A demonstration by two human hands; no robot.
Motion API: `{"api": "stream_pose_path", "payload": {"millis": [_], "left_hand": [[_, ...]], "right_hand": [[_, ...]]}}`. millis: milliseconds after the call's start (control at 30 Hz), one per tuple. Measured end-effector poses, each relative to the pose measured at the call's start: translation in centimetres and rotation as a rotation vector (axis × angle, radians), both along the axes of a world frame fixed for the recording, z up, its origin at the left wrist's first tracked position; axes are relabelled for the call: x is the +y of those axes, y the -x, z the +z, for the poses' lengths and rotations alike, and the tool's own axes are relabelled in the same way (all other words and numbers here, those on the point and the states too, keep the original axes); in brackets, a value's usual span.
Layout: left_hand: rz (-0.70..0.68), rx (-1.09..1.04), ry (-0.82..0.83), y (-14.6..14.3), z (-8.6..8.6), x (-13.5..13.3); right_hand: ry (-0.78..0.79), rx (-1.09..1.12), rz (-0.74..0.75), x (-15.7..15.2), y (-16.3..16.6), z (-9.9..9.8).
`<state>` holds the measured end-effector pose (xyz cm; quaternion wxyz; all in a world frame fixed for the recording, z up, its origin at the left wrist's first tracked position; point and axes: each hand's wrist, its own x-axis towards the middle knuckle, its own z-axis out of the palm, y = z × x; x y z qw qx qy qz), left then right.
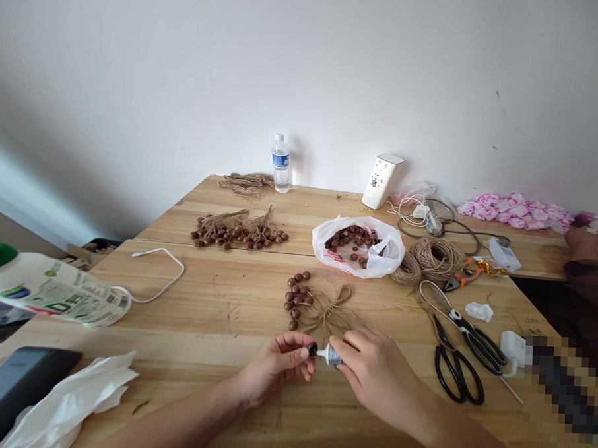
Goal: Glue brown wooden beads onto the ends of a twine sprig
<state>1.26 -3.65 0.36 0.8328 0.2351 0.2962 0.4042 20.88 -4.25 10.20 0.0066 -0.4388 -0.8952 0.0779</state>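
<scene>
My left hand pinches a small dark brown nut shell between thumb and fingers. In my right hand is a small glue bottle, tipped on its side, its white nozzle at the shell's opening. Just beyond my hands lies a looped bundle of twine with loose strands spread out. Beside it on the left are several round brown nuts, some seemingly attached to strands. Farther back, a white plastic bag stands open with brown shells inside.
Scissors, white-handled scissors, pliers and twine rolls lie right. Twine bunches with nuts, a water bottle and a white box stand behind. Left are a large green-capped bottle and crumpled plastic. Another person's hand shows far right.
</scene>
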Motion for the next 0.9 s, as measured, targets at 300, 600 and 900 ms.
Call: {"api": "stream_pose_path", "payload": {"millis": [300,600,900], "left_hand": [[0.001,-0.053,-0.006,0.1,-0.29,-0.01],[-0.025,-0.054,-0.01,0.16,-0.36,0.19],[-0.045,-0.039,0.006,0.2,-0.23,0.13]], "right_hand": [[0.028,0.041,-0.002,0.14,-0.34,0.13],[0.028,0.052,-0.022,0.27,-0.47,0.17],[-0.029,0.107,-0.06,0.46,-0.71,-0.14]]}}
